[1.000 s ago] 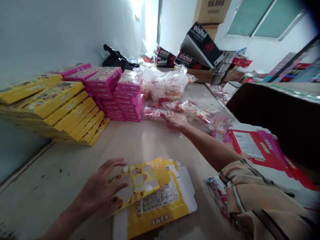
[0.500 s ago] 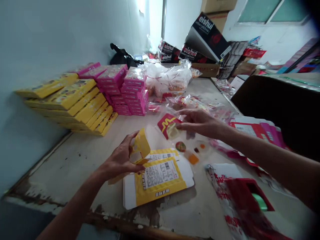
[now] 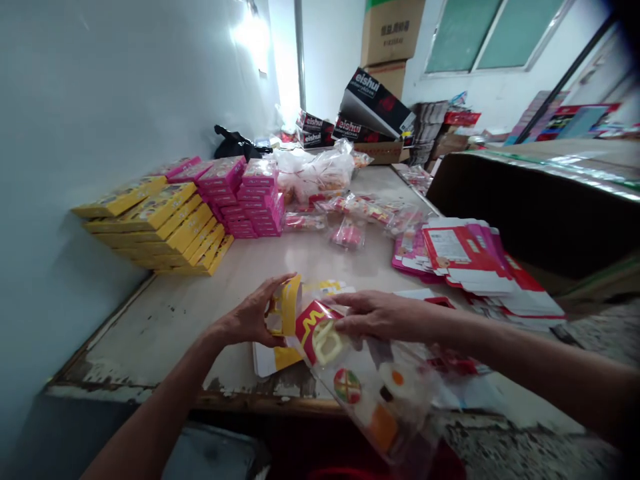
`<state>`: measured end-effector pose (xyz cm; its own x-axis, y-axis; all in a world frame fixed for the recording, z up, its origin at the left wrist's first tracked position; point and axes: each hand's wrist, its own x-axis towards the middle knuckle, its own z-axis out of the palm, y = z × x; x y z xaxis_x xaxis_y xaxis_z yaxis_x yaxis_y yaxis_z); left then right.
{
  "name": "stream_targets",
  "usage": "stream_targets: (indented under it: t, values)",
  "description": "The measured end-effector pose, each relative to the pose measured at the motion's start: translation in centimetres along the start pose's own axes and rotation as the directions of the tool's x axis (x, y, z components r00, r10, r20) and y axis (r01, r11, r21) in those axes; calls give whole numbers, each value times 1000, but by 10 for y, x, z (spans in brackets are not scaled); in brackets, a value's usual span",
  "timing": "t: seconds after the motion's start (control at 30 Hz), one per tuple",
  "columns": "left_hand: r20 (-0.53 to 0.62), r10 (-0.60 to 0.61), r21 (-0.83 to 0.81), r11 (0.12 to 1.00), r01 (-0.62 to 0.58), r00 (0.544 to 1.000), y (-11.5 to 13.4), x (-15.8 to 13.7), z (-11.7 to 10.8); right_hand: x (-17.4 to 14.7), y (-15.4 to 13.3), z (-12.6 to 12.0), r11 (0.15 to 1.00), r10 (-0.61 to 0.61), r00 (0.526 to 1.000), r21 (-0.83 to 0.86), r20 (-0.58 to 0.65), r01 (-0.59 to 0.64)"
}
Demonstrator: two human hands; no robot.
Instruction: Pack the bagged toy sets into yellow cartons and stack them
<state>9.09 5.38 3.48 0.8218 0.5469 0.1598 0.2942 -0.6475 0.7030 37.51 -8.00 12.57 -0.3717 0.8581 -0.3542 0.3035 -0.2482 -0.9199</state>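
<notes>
My left hand (image 3: 245, 317) is wrapped around a small yellow carton (image 3: 289, 303), whose open end faces right. My right hand (image 3: 375, 317) grips a clear plastic pack (image 3: 363, 407) from above. Inside the pack are a red piece with a yellow M, a cream-coloured ring shape, a round red-and-green piece, an orange square and a fried-egg shape. The pack's upper left end is at the carton's mouth; whether it is inside I cannot tell. Its lower end hangs past the table edge. Flattened yellow-and-white cartons (image 3: 273, 360) lie underneath, partly covered.
Yellow boxes (image 3: 165, 227) and pink boxes (image 3: 257, 200) are stacked at the left by the wall. Several clear packs (image 3: 347, 233) lie mid-table. Red and pink flat cartons (image 3: 465, 257) sit at the right, beside a large open cardboard box (image 3: 525, 213). Black printed boxes (image 3: 375, 100) stand behind.
My right hand has brought the clear pack left and towards me, up to the carton's mouth. My left hand has turned the carton so its opening meets the pack. The view has shifted.
</notes>
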Motion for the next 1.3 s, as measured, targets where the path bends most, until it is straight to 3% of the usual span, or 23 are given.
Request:
stream_targets:
  t: [0.13,0.3,0.5,0.6,0.77,0.83,0.93,1.03,1.1,1.2,1.3]
  values:
    - [148,46,-49,998,-39,988,-8,14,-1,10,15,-2,987,114,993,108,43,-118]
    - [299,106,-116,990,-74,948,-27,32,-10,22,24,0,963,125,991,235,46,-132]
    - [450,155,-117,987,-113,879,-41,53,-19,27,17,-13,964,201,976,163,78,-211]
    - [499,147,-60,989,-135,854,-32,59,-18,30,22,-22,966,198,977,153,83,-208]
    - [521,95,212,948,-236,848,6,62,-3,47,42,-25,985,169,967,13,190,-174]
    - [503,91,277,925,-260,860,19,61,4,55,45,-27,989,145,982,-8,118,-145]
    - [399,84,332,915,-229,913,28,59,10,52,39,-44,988,138,984,-49,-112,-144]
    - [246,49,400,905,-148,968,23,55,9,22,36,-71,995,88,948,-23,-307,-100]
    - [183,28,431,896,-106,983,17,52,9,-7,46,-76,996,69,917,82,-392,-39]
    - [148,23,422,903,-84,989,10,51,13,-40,76,-53,953,149,871,302,-469,-1]
    - [138,66,424,898,-119,988,12,53,24,-45,102,-10,912,143,791,390,-596,129]
